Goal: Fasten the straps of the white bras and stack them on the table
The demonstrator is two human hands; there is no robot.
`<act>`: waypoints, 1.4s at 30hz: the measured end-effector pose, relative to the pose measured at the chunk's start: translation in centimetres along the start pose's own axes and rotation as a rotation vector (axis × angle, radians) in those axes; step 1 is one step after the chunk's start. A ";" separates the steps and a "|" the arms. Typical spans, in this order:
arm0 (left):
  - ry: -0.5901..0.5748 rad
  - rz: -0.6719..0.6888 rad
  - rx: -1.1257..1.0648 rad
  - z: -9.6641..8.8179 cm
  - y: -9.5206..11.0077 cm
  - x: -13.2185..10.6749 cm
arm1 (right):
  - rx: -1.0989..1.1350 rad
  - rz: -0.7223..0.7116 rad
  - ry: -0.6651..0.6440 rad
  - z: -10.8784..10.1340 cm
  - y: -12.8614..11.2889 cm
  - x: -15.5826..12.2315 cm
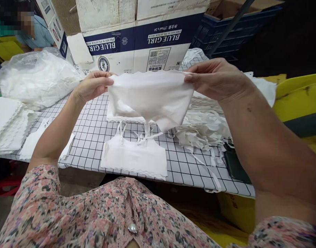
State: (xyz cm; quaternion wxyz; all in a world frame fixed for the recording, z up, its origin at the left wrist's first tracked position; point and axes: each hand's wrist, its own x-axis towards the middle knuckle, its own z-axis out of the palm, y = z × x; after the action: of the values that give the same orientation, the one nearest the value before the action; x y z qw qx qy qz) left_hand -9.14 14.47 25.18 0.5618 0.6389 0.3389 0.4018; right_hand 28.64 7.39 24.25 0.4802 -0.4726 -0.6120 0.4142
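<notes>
A white camisole bra top (pixel 150 94) is stretched between my two hands above the table, its wavy hem upward and its straps hanging down. My left hand (pixel 94 84) pinches its upper left corner. The upper right corner is gripped between thumb and fingers of my right hand (pixel 214 77). Below it, a second white strappy top (pixel 134 155) lies flat near the table's front edge, straps pointing away from me. More folded white fabric (pixel 111 115) lies behind that one, partly hidden by the held top.
A grid-patterned cloth covers the table (pixel 88 137). Stacked white pieces (pixel 8 124) and a plastic bag (pixel 39 79) sit left. A heap of white garments (pixel 204 127) lies right. Cardboard boxes (pixel 137 38) stand behind, with blue crates (pixel 225 31) beyond. A person (pixel 36 32) is at the far left.
</notes>
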 end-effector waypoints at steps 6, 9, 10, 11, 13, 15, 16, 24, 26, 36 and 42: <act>-0.256 -0.077 0.057 2.5 0.0 0.1 | 0.036 -0.082 -0.079 3.7 -2.4 0.1; -0.496 -0.079 0.000 5.4 -1.0 -0.2 | -0.039 -0.123 -0.146 6.5 -3.6 0.3; -0.511 -0.080 -0.031 6.3 -1.4 -0.3 | -0.054 -0.128 -0.168 7.1 -3.8 0.4; -0.481 -0.078 -0.065 7.0 -1.6 -0.3 | -0.060 -0.123 -0.193 7.3 -3.9 0.5; -0.321 -0.065 -0.121 7.5 -2.0 -0.3 | -0.055 -0.071 -0.259 6.9 -3.5 0.7; -0.142 -0.050 -0.139 6.9 -2.1 -0.2 | -0.045 0.016 -0.318 5.5 -2.8 0.8; -0.085 -0.043 -0.138 6.4 -2.0 -0.1 | -0.038 0.053 -0.329 4.7 -2.5 0.7; -0.196 -0.071 -0.019 4.3 -1.4 -1.1 | 0.133 0.024 -0.250 3.2 -3.7 -0.8; -0.166 -0.058 -0.001 4.3 -0.9 -1.5 | 0.147 0.023 -0.269 2.9 -4.1 -0.9; -0.181 0.152 0.073 5.1 1.7 -1.8 | -0.061 -0.039 -0.249 1.1 -2.9 -0.5; -0.398 0.105 0.038 11.5 -2.3 -0.8 | -0.098 -0.123 -0.331 3.2 -2.9 0.1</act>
State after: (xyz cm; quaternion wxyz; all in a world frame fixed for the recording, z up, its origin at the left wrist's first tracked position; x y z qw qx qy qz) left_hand 0.78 8.94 22.24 0.5838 0.7329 0.1951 0.2897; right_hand 24.92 6.68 26.42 0.3736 -0.3825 -0.7299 0.4259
